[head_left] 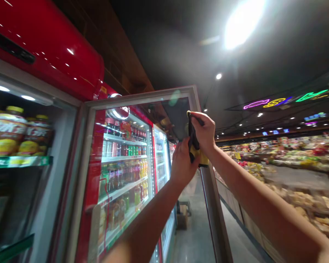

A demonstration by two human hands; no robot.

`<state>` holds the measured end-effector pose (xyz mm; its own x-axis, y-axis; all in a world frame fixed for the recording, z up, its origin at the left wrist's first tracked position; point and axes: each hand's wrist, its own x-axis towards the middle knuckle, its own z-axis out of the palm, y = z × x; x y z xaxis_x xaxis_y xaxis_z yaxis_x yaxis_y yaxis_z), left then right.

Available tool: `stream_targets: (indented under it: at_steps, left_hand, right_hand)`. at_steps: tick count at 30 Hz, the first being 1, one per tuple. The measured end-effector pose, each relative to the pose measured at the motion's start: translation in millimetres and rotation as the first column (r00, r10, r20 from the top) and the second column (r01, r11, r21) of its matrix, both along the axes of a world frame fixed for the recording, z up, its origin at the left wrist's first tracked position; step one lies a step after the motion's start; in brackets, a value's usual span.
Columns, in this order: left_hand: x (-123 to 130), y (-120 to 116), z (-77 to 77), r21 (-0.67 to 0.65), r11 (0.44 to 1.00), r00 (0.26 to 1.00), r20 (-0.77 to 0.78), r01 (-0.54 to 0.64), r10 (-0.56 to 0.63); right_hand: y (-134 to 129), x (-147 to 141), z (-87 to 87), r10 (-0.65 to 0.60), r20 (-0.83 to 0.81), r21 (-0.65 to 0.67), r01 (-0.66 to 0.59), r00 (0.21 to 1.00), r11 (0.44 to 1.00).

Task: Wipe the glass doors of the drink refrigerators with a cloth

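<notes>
A glass cooler door [193, 95] with a metal frame stands swung open in front of me. At its outer upright edge, my right hand [205, 132] pinches a black and yellow cloth [192, 133], its fingers closed. Just below and to the left, my left hand [182, 163] is closed on the same cloth, on the glass side of the frame. The cloth wraps around the door edge between both hands. Part of it is hidden behind the fingers.
The open red drinks cooler [57, 47] at left holds large bottles [8, 129] on a shelf. More lit coolers [123, 159] show through the door glass. Produce displays [296, 160] line the right side of the aisle floor [190, 233]. A low brown box [182, 217] stands farther down.
</notes>
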<state>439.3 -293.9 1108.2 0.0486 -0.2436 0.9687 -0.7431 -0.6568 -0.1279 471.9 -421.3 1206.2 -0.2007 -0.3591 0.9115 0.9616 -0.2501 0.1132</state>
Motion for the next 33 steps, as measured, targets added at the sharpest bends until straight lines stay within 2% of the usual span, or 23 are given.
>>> stream_targets:
  at_steps: [3,5,7,8,9,10,12,13,14,16,18,21,24,26,27,30,32,33]
  left_hand:
    - [2,9,41.8,0.052,0.996,0.997,-0.003,-0.074,0.074]
    - [0,19,69.6,0.097,0.982,0.984,0.090,-0.159,0.151]
    - [-4,29,94.6,0.064,0.971,0.956,0.205,-0.229,0.212]
    - [-6,34,104.8,0.020,0.970,0.940,0.251,-0.244,0.231]
    - [-8,38,112.9,-0.035,0.969,0.927,0.285,-0.244,0.244]
    - [-8,42,118.3,-0.088,0.967,0.918,0.306,-0.238,0.253]
    - [-5,51,120.7,-0.150,0.963,0.911,0.319,-0.222,0.260]
    - [-2,57,117.7,-0.152,0.964,0.912,0.320,-0.217,0.256]
    - [3,64,112.6,-0.138,0.967,0.913,0.325,-0.213,0.247]
    - [15,80,98.1,-0.092,0.975,0.910,0.350,-0.204,0.224]
    - [25,97,82.5,-0.058,0.979,0.900,0.385,-0.197,0.204]
    - [36,117,64.3,-0.026,0.978,0.896,0.395,-0.209,0.202]
    - [40,125,51.8,0.019,0.966,0.903,0.362,-0.257,0.233]
    - [43,128,43.8,0.051,0.959,0.907,0.343,-0.279,0.245]
    - [44,129,39.7,0.065,0.957,0.909,0.336,-0.282,0.245]
    - [49,135,28.3,0.099,0.955,0.915,0.328,-0.281,0.235]
    - [52,141,22.5,0.107,0.952,0.917,0.317,-0.288,0.242]
    - [53,144,20.1,0.108,0.950,0.919,0.305,-0.294,0.250]
  right_hand:
    - [-5,-1,12.9,-0.033,0.012,0.031,0.033,0.999,0.999]
    - [-8,-10,24.4,-0.097,0.052,0.073,0.093,0.994,0.993]
    - [-7,-24,29.4,-0.252,0.137,0.060,0.246,0.958,0.967]
    - [-5,-32,27.6,-0.361,0.188,0.008,0.366,0.914,0.931]
    - [-2,-38,22.8,-0.472,0.242,-0.072,0.500,0.848,0.863]
    - [2,-42,15.6,-0.576,0.290,-0.158,0.631,0.765,0.759]
    - [9,-46,-2.3,-0.749,0.344,-0.288,0.823,0.567,0.490]
    - [13,-46,-10.7,-0.815,0.345,-0.318,0.875,0.465,0.365]
    - [15,-45,-17.3,-0.867,0.332,-0.329,0.907,0.372,0.264]
    - [18,-44,-23.0,-0.924,0.305,-0.326,0.937,0.229,0.125]
    - [21,-44,-18.0,-0.937,0.315,-0.323,0.945,0.150,0.043]
    - [26,-46,-0.1,-0.946,0.308,-0.342,0.940,0.103,-0.009]
    - [42,-44,5.8,-0.986,0.144,-0.351,0.936,0.085,0.029]
    - [55,-42,-6.5,-0.995,0.052,-0.359,0.931,0.089,0.064]
    - [60,-40,-16.3,-0.994,0.055,-0.376,0.924,0.096,0.068]
    - [63,-38,-43.2,-0.971,0.203,-0.458,0.889,0.123,0.017]
    - [55,-37,-46.0,-0.962,0.236,-0.481,0.877,0.136,0.006]
    - [52,-36,-42.6,-0.971,0.194,-0.470,0.882,0.137,0.031]
